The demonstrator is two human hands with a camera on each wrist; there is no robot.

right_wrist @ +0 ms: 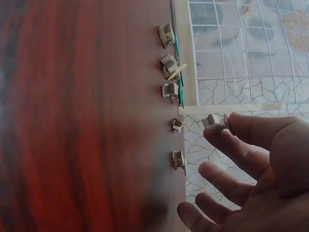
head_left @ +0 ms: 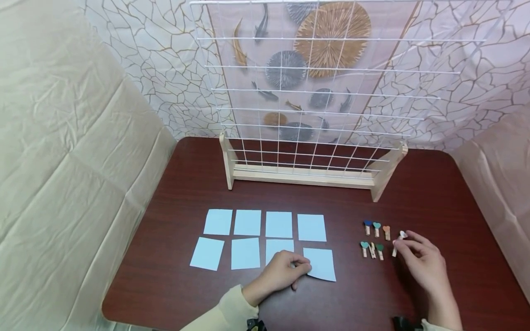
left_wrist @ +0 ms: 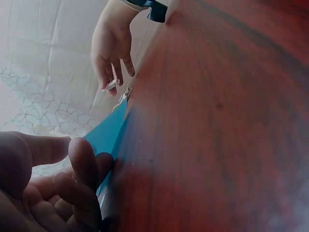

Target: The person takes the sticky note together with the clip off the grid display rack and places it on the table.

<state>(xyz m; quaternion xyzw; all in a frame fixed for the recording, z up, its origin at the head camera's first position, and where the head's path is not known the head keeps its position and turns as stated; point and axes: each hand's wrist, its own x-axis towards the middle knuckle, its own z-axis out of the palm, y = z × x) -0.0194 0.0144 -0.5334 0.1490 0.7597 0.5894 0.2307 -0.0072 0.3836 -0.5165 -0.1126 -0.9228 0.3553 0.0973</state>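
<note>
My left hand (head_left: 282,270) pinches the left edge of a light blue square sheet of paper (head_left: 323,265). In the left wrist view that sheet (left_wrist: 108,129) slants up off the table. My right hand (head_left: 424,264) holds a small wooden clothespin (right_wrist: 211,122) between thumb and index finger, its other fingers spread. A pinkish ornament shows on the clothespin at the thumb. Beside this hand, a white-heart clothespin (head_left: 403,234) is partly hidden. Several more heart clothespins, including a blue one (head_left: 367,227) and an orange one (head_left: 387,233), lie to its left.
Several other light blue sheets (head_left: 247,223) lie in two rows on the dark red table (head_left: 174,207). One sheet (head_left: 278,247) is partly covered by my left hand. Behind them stands a white wire grid (head_left: 306,138) on a wooden base (head_left: 302,177). Pale cloth (head_left: 74,161) surrounds the table.
</note>
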